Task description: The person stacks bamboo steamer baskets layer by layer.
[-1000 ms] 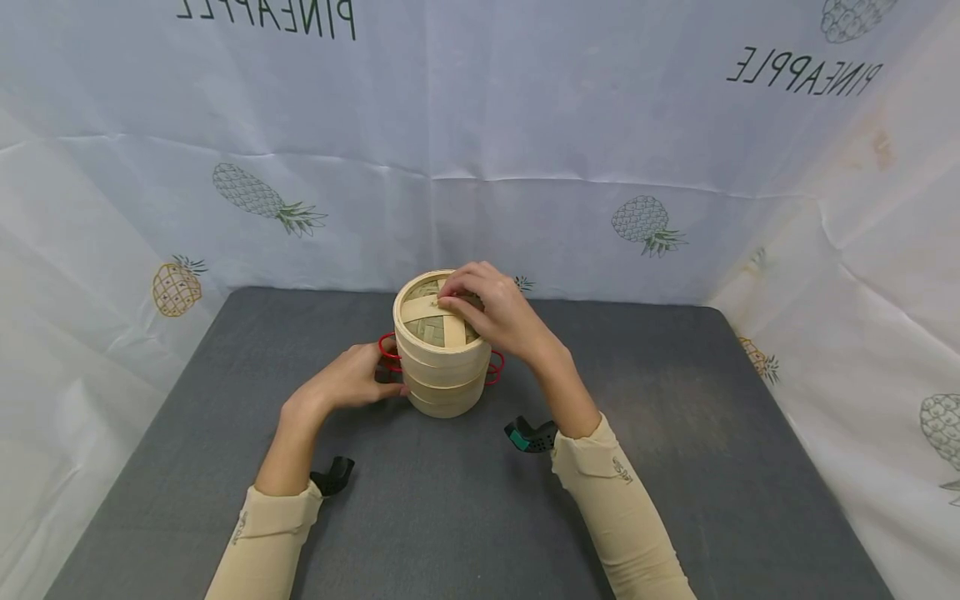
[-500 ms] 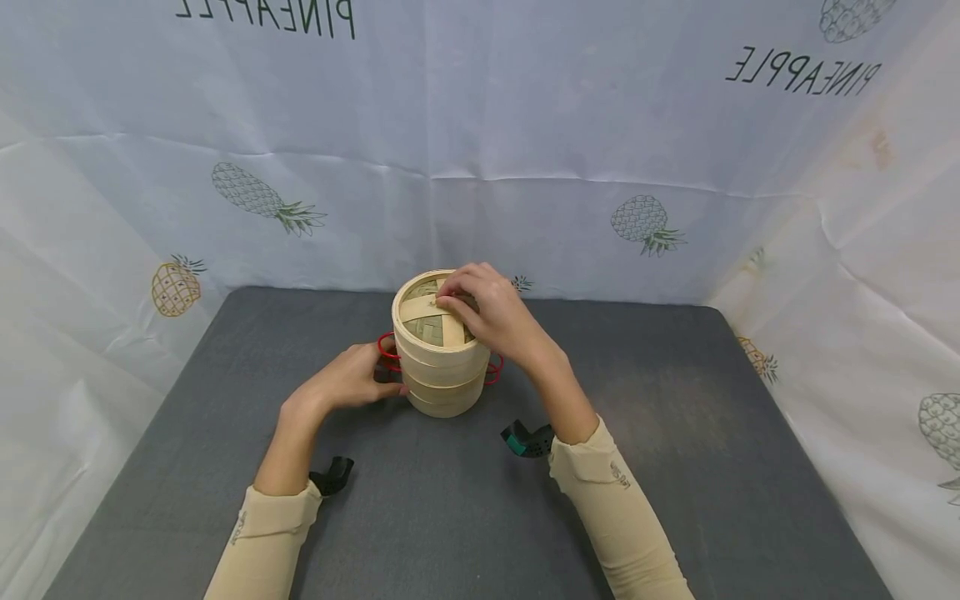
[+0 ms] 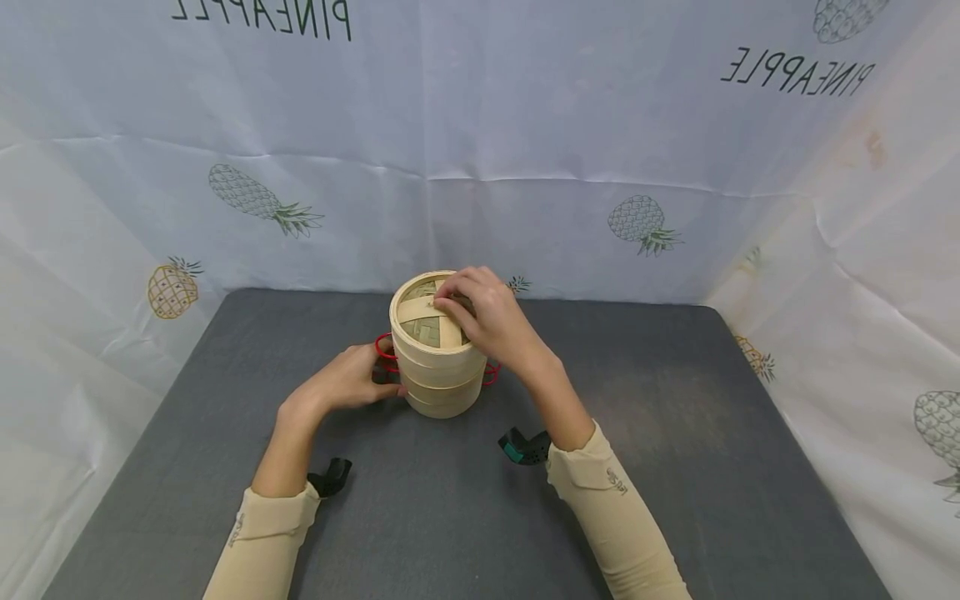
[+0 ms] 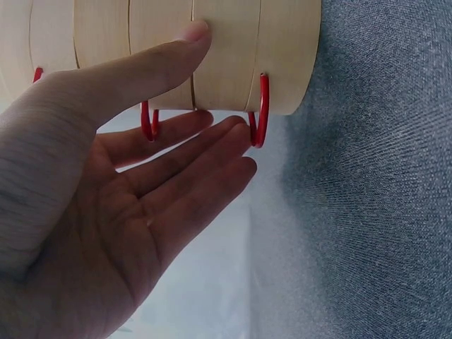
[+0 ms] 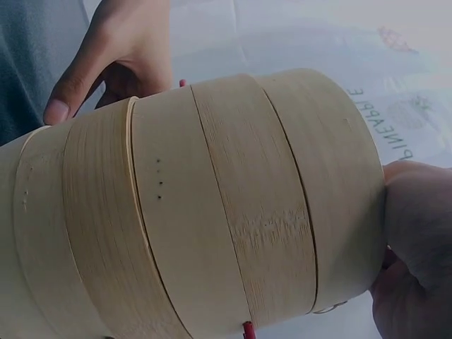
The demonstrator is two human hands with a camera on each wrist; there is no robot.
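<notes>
A stacked bamboo steamer (image 3: 441,387) stands upright on the dark table, closed by a woven lid (image 3: 422,333). From above, my right hand (image 3: 491,315) pinches the crossed strap at the lid's centre between thumb and fingers. My left hand (image 3: 339,382) is at the steamer's left side. Its thumb (image 4: 159,70) lies along the bamboo wall, while the other fingers reach toward the back, loosely extended near the red loop handles (image 4: 263,116). In the right wrist view the lid's rim (image 5: 332,191) sits against the tier below; the right fingertips are hidden.
The grey table (image 3: 652,467) extends around the steamer on both sides and in front. Behind it hangs a white pineapple-print cloth (image 3: 465,100). Black camera mounts (image 3: 525,447) stick out from both wrists, low over the table. More red loops (image 3: 491,373) jut from the steamer's right side.
The whole head view has shifted very slightly left. Both hands keep their places on the steamer and lid, and the lid stays on the stack.
</notes>
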